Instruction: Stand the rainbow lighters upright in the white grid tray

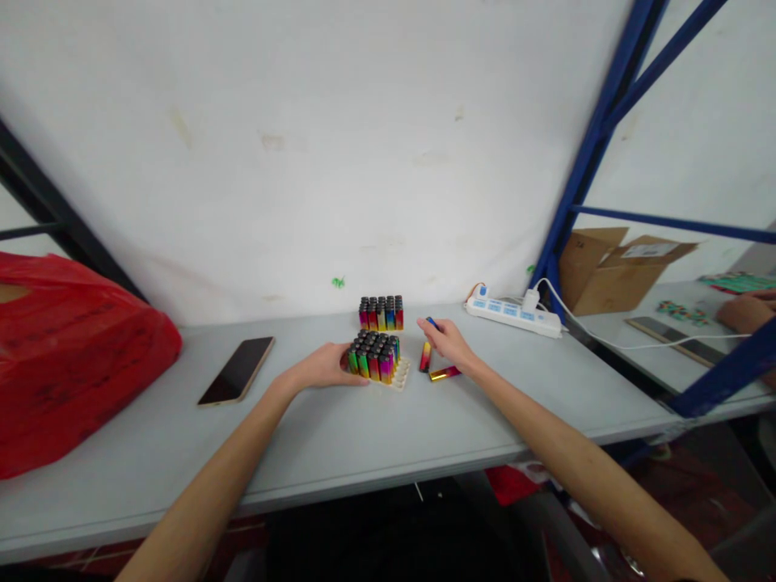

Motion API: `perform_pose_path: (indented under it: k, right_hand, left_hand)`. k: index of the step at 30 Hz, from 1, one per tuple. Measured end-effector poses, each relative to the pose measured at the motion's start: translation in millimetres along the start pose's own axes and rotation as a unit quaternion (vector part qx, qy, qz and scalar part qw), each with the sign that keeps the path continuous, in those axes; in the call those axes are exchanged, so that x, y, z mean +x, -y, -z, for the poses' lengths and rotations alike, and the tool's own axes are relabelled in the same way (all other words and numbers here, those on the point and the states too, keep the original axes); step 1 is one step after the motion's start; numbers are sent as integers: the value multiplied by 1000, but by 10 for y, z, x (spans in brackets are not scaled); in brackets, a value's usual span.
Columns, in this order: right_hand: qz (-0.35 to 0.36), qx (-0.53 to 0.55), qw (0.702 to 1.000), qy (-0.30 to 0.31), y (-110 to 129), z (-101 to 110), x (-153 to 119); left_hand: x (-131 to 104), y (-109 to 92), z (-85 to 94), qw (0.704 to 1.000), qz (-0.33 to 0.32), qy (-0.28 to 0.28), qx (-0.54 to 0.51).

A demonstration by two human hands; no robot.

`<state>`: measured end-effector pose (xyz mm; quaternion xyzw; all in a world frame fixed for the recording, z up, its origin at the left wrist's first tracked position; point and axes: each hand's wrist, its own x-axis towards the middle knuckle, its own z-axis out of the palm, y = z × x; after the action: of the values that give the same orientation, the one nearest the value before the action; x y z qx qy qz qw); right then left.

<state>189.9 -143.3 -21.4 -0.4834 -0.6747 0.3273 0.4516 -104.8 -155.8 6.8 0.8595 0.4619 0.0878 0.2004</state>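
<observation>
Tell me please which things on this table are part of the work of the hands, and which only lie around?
In use:
left hand steadying the near tray of lighters
right hand holding a blue-tipped item, over two loose lighters
far tray of lighters

Lying about:
phone
red bag
power strip
cardboard box

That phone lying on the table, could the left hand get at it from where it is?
Probably yes: the phone lies flat with bare table between it and the left hand, which rests against the tray of lighters.
</observation>
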Motion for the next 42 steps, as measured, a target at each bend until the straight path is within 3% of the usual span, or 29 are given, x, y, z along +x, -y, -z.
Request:
perform_pose_path:
  k: [5,13,18,26,30,35,42]
  right_hand:
    - [31,-66,997,-16,-10,-54,-16]
    - [106,-88,990,40,159,-73,-123]
    - [185,-201,960,62,208,-40,-138]
    - [158,-204,962,89,176,0,-137]
    - [175,-244,941,155,124,-33,-116]
    - [214,-305,916,147,120,-78,-113]
    - [199,-289,929,116,88,257,-82]
  left_hand:
    - [-1,-10,-2,1000,-2,-4,0]
    - [-13,-27,12,1000,5,-1,-2]
    - [-24,-48,25,1000,2,0,-9]
    - [-19,-64,21,1000,7,-6,-26]
    - [-22,-70,19,999,14,-5,-29]
    - [-27,-59,18,1000,9,-5,-19]
    - [-24,-65,25,1000,14,0,-23]
